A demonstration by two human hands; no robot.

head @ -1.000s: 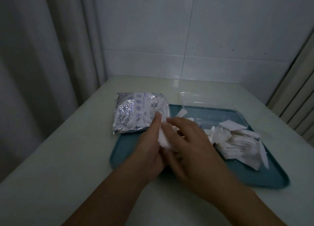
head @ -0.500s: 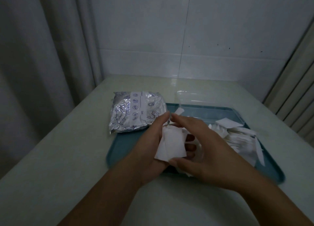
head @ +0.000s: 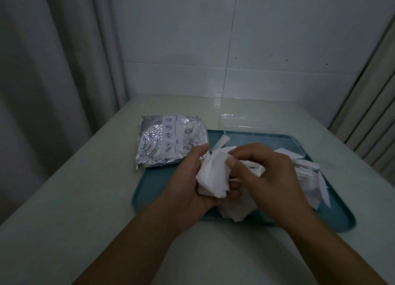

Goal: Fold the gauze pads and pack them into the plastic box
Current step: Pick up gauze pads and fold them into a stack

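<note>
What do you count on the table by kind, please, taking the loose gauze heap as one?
Tray: 1
Foil packet: 1
Plastic box: 1
Gauze heap: 1
Held gauze pad: 1
Total: 5

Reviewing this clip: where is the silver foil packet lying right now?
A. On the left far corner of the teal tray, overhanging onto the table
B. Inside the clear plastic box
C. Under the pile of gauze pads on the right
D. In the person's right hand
A: the silver foil packet rests on the far left corner of the teal tray, its left side overhanging the table; both hands hold gauze instead.
</note>
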